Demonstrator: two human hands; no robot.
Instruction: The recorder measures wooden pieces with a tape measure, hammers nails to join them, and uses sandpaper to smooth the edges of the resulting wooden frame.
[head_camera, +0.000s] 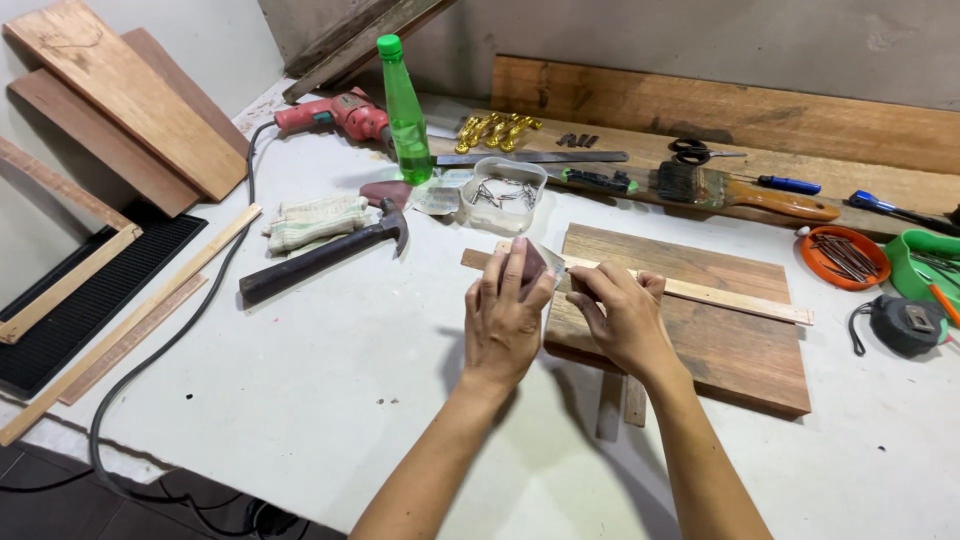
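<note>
Sandpaper in both hands | hammer left | wood board under

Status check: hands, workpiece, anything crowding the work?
Left hand and right hand together pinch a small sandpaper piece. Held above the thin wood strip lying across the wooden board. Hammer and nail tub nearby, clear.

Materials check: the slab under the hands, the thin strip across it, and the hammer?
Slab: solid wood, brown, matte, grain lines visible, looks unfinished.
Thin strip: paler wood, bare, likely softwood.
Hammer: dull grey metal claw head; dark handle, probably wood, though the surface is hard to tell.
</note>
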